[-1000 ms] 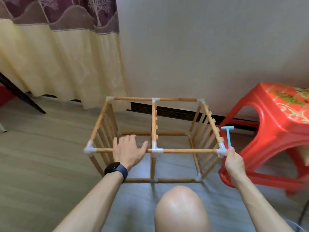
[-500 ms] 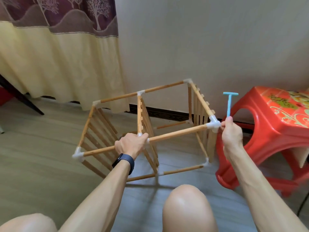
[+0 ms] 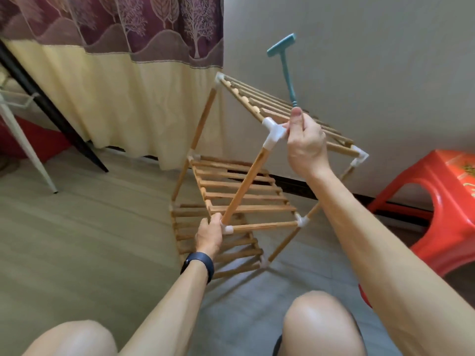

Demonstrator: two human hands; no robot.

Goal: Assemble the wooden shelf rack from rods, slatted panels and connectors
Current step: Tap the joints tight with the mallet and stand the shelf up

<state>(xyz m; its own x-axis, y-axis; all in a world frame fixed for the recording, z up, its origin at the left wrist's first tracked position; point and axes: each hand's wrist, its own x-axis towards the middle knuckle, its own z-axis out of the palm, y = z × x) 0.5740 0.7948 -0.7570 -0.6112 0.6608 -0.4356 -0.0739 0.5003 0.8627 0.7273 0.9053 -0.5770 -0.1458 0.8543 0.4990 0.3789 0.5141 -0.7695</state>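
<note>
Meanwhile, the left hand gripped the tilted rack low, while the raised right hand clutched a blue mallet beside its corner connector.

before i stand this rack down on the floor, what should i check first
1. Left hand grips the rack at a middle joint: ok.
2. Right hand holds the mallet by its handle, at the top corner connector: ok.
3. Rack level on the floor: not ok, it is tilted.
4. Top corner connector seated on its rods: ok, as far as shows.
5. Red stool apart from the rack: ok.
6. Far bottom joints seated: cannot tell.
</note>
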